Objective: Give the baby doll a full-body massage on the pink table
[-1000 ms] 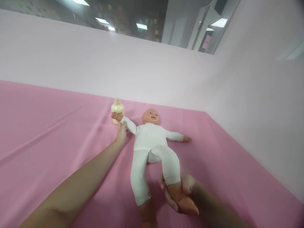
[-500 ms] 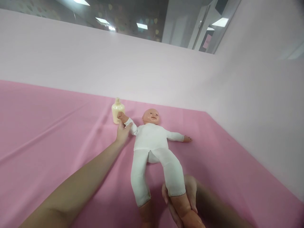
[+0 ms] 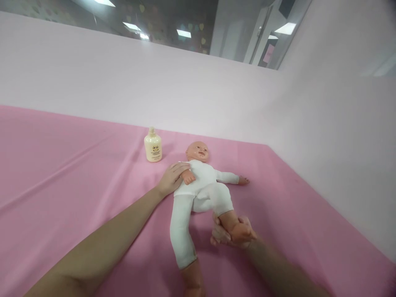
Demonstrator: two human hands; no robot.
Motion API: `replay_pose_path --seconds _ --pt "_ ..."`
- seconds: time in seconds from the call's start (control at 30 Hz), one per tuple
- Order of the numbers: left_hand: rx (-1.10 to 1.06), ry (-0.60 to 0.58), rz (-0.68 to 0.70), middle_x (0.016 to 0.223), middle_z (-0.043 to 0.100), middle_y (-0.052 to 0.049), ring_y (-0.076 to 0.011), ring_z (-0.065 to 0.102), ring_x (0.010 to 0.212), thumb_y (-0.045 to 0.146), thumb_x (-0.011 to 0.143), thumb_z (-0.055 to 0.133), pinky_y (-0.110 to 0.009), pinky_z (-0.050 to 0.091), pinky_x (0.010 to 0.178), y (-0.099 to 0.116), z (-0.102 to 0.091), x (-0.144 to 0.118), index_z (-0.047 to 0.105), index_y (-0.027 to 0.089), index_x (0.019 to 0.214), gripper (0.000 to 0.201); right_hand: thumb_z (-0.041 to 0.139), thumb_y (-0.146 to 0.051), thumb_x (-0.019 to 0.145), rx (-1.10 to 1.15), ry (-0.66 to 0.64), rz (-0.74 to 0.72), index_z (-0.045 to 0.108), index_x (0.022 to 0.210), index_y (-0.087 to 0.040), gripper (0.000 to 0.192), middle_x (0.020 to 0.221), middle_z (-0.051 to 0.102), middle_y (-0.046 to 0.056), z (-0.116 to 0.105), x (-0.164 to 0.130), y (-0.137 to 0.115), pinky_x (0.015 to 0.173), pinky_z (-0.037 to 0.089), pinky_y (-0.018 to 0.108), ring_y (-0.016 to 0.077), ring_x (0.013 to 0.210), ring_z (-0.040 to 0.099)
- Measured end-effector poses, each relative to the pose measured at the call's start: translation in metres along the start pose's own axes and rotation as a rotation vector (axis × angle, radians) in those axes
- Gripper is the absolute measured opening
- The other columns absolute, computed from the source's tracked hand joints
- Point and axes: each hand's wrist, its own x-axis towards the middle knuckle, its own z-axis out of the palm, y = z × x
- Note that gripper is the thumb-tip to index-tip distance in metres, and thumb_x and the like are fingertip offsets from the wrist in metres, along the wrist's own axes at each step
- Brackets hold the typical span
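A baby doll [image 3: 201,175] in a white suit lies on its back with its head at the far end. Across its chest side, my left hand [image 3: 172,176] is closed round the doll's arm, whose small hand [image 3: 188,177] sticks out below my fingers. Lower down, my right hand [image 3: 220,234] grips the doll's lower leg [image 3: 229,220] from underneath, holding it lifted with the knee bent. The doll's other leg [image 3: 182,235] lies stretched toward me. Its other arm is spread out to the right.
A cream pump-type bottle [image 3: 153,147] stands upright left of the doll's head. Pink sheeting [image 3: 77,165] covers the surface. A pale wall [image 3: 130,82] rises behind and another wall [image 3: 346,123] on the right. A window [image 3: 173,24] runs above.
My left hand has brought the doll's arm down and inward onto its chest, uncovering the bottle's label. My right hand has pushed the leg up toward the doll's body, bending the knee.
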Motion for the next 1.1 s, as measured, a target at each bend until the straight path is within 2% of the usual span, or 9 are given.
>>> replay_pose_path --seconds 0.07,0.17,0.3,0.43,0.53,0.63,0.73,0.87,1.1 --pt "0.041 -0.043 0.037 0.137 0.060 -0.005 -0.0257 0.051 0.128 0.020 0.091 0.048 -0.047 0.034 0.111 0.001 0.000 0.000 0.058 0.028 0.131 0.042 0.064 -0.063 0.066 0.150 0.055 -0.034 0.061 0.092 -0.019 0.051 0.059 0.050 -0.003 0.010 0.003 -0.004 0.071 0.042 0.034 0.0133 0.055 0.042" --pt "0.103 -0.074 0.076 0.135 0.061 -0.004 -0.0252 0.050 0.129 0.018 0.091 0.046 -0.047 0.034 0.110 0.002 -0.001 0.001 0.058 0.029 0.131 0.043 0.059 -0.048 0.074 0.237 0.130 -0.015 0.061 0.085 -0.014 0.036 0.064 0.051 -0.001 0.020 0.010 -0.008 0.066 0.038 0.031 0.0100 0.053 0.037" --pt "0.110 -0.073 0.065 0.134 0.062 -0.004 -0.0257 0.049 0.129 0.017 0.090 0.046 -0.047 0.034 0.110 0.004 -0.001 0.000 0.060 0.030 0.130 0.044 0.054 -0.045 0.081 0.230 0.214 -0.036 0.058 0.074 -0.014 0.032 0.067 0.051 -0.001 0.023 0.014 -0.009 0.063 0.037 0.030 0.0068 0.048 0.029" --pt "0.025 -0.044 0.017 0.134 0.062 -0.006 -0.0264 0.051 0.127 0.021 0.090 0.050 -0.048 0.034 0.111 0.004 -0.001 0.000 0.061 0.029 0.128 0.040 0.052 -0.045 0.082 0.191 0.181 -0.055 0.061 0.076 -0.013 0.033 0.066 0.053 0.000 0.020 0.013 -0.008 0.066 0.039 0.032 0.0079 0.049 0.033" --pt "-0.052 0.083 -0.095 0.127 0.064 -0.008 -0.0272 0.056 0.120 0.026 0.089 0.055 -0.048 0.037 0.109 0.002 0.001 -0.001 0.060 0.026 0.125 0.036 0.052 -0.047 0.080 0.134 0.085 -0.073 0.065 0.091 -0.010 0.040 0.069 0.061 0.002 0.015 0.010 -0.004 0.070 0.043 0.034 0.0099 0.047 0.043" --pt "-0.182 0.272 -0.257 0.123 0.063 -0.010 -0.0265 0.057 0.117 0.033 0.089 0.059 -0.046 0.040 0.108 -0.007 0.005 -0.001 0.059 0.022 0.122 0.036 0.060 -0.048 0.071 0.144 -0.096 -0.030 0.063 0.109 -0.012 0.053 0.074 0.068 0.005 0.007 0.006 0.004 0.073 0.047 0.035 0.0170 0.056 0.058" --pt "-0.375 0.442 -0.395 0.127 0.061 -0.011 -0.0256 0.057 0.119 0.038 0.088 0.062 -0.044 0.042 0.106 -0.021 0.009 -0.001 0.052 0.020 0.126 0.043 0.068 -0.048 0.061 0.204 -0.265 0.042 0.064 0.107 -0.014 0.058 0.077 0.073 0.008 -0.004 0.004 0.015 0.081 0.049 0.037 0.0230 0.072 0.067" --pt "-0.525 0.638 -0.495 0.129 0.059 -0.009 -0.0232 0.056 0.121 0.039 0.086 0.065 -0.040 0.044 0.105 -0.035 0.009 0.000 0.048 0.024 0.130 0.049 0.077 -0.047 0.052 0.217 -0.418 0.125 0.065 0.103 -0.015 0.062 0.080 0.075 0.011 -0.012 0.002 0.026 0.086 0.050 0.040 0.0236 0.075 0.069" --pt "-0.694 0.790 -0.583 0.138 0.054 -0.007 -0.0212 0.052 0.128 0.043 0.089 0.063 -0.038 0.045 0.106 -0.040 0.002 0.000 0.045 0.029 0.133 0.050 0.086 -0.030 0.050 0.089 -0.365 0.386 0.066 0.104 -0.011 0.060 0.090 0.075 0.013 0.009 0.000 0.007 0.078 0.054 0.038 0.0269 0.080 0.072"
